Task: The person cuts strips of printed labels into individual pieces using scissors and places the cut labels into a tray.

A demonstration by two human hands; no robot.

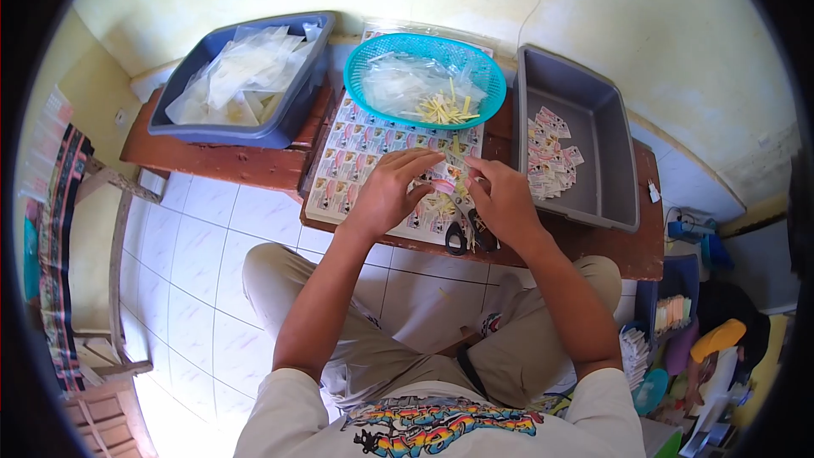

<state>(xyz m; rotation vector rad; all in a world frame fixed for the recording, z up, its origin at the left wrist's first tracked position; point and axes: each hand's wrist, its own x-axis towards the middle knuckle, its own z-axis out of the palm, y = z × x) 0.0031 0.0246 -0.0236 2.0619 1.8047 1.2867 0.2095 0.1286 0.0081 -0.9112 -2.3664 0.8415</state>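
Nearer the person than the basket, the left hand pinches a label between thumb and fingers. The right hand is just beside it, thumb and fingers bent close together; whether they grip anything, I cannot tell. Below the hands, on the basket's near side, the scissors lie with handles close to the front edge of the bench. Sheets run from under the basket almost to that edge. A narrow gap parts the basket from the tub on its right; the bin stands left.
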